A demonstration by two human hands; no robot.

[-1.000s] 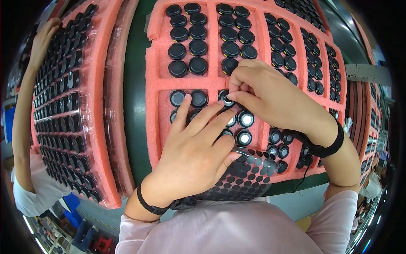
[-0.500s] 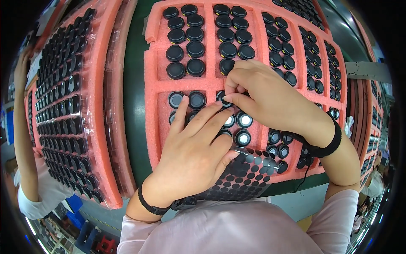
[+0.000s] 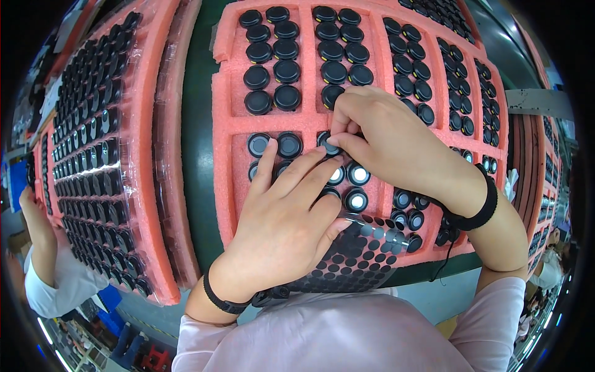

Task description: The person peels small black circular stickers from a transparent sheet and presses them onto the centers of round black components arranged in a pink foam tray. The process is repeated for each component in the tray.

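My right hand (image 3: 387,124) is closed in a pinch, its thumb and forefinger tips at the upper rim of a round black cap (image 3: 330,147) in the tray. Anything between those tips is too small to make out. My left hand (image 3: 279,220) lies with fingers spread over neighbouring caps, fingertips by the same cap. Beside its thumb is a curled clear sheet of dark round stickers (image 3: 356,257); whether the thumb grips it, I cannot tell. Nearby, one cap (image 3: 259,145) has a dark grey centre, while another cap (image 3: 358,174) shows a bright, shiny centre.
The pink foam tray (image 3: 266,126) has compartments filled with rows of black caps. At left, past a strip of green table (image 3: 201,155), stand more pink foam trays (image 3: 152,204) with clear liners and black parts. A co-worker's arm (image 3: 40,235) shows at the far left.
My right fingertips have shifted slightly up along the cap, and more of its face shows. My left hand stays nearly still. The co-worker's raised arm at far left has come down.
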